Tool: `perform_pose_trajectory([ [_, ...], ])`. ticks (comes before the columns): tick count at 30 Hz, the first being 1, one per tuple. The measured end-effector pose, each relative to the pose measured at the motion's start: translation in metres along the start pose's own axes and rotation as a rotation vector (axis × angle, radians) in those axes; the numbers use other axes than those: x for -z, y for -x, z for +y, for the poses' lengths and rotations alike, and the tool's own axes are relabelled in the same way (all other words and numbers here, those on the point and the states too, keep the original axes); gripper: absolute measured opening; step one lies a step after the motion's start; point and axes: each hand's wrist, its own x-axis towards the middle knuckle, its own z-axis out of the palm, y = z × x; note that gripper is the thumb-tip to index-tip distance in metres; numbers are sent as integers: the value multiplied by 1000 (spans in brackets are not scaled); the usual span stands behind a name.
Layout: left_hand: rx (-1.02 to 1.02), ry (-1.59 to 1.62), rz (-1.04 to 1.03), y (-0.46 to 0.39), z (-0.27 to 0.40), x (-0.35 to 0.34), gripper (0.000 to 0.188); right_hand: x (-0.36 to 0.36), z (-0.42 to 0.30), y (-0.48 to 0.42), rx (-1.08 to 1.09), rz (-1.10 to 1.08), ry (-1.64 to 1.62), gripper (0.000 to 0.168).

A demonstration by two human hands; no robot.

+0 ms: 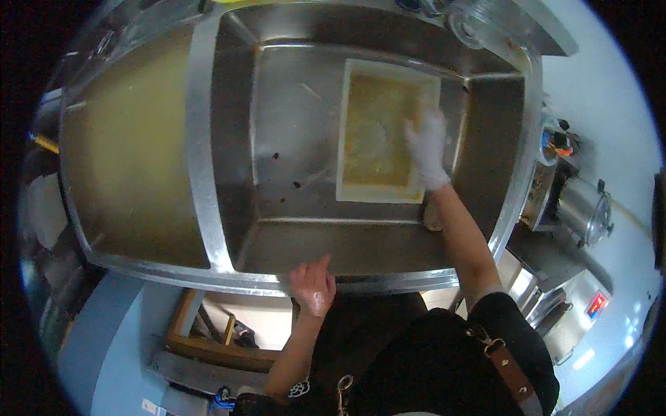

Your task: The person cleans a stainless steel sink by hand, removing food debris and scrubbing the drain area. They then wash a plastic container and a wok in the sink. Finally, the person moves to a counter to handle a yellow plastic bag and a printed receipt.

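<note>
My right hand [429,148], in a whitish glove and blurred, is over the right side of a white rectangular tray [341,171]. Yellowish liquid or residue covers the tray's inside. The tray lies on the floor of a deep stainless steel sink basin [291,125]. Whether my right hand holds anything cannot be told. Bare and wet, my left hand [314,286] rests at the sink's front rim [250,281] with nothing visible in it. A tan lump [433,216] sits by the tray's lower right corner, partly behind my right forearm.
A second basin at left holds cloudy yellowish water [140,140], beyond a metal divider [200,140]. Small dark bits [297,184] lie on the basin floor. Clear containers [468,26] stand at the back right corner; a steel pot [583,210] is farther right.
</note>
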Motion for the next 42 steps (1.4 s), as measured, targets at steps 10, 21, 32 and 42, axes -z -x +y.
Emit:
perform_pose_trajectory([
  [10, -11, 24, -26, 1, 1, 2, 37, -28, 23, 60, -539, -369, -377, 28],
  [21, -34, -45, -90, 2, 2, -2, 32, -95, -72, 11, -254, -392, -531, 34],
  [32, -48, 51, -26, 2, 3, -5, 35, 22, 163, 197, -564, -749, 452, 52],
  [42, -35, 21, -73, 5, 3, -3, 35, -65, 107, 45, -511, -97, 134, 66],
])
